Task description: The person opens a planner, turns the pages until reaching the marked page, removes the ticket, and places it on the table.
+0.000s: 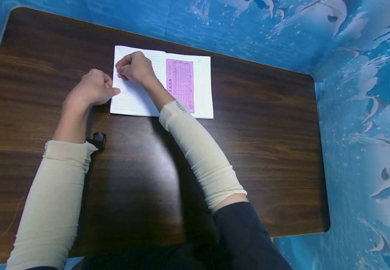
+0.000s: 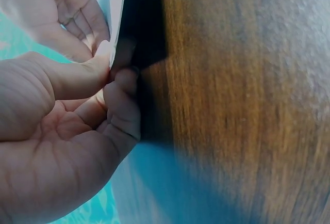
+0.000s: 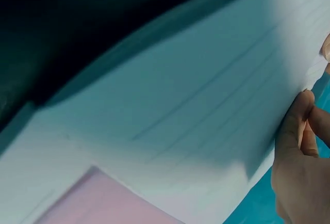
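Note:
An open lined notebook [image 1: 140,101] lies at the far side of the table, with a pink card [image 1: 182,80] printed with a grid at the inner side of its right page. My left hand [image 1: 91,88] pinches the notebook's left edge, thumb over the paper and fingers curled underneath, as the left wrist view shows along the page edge [image 2: 119,17]. Just beyond it, my right hand [image 1: 137,67] reaches across the left page and pinches paper near the same edge. In the right wrist view that page [image 3: 206,95] fills much of the picture, the right fingertips at its border.
The dark wood-grain table [image 1: 259,150] has rounded corners. Blue dolphin-patterned sheeting [image 1: 360,112] borders it at the back and right. A small black device [image 1: 98,140] sits beside the cuff of the cream left sleeve [image 1: 56,187].

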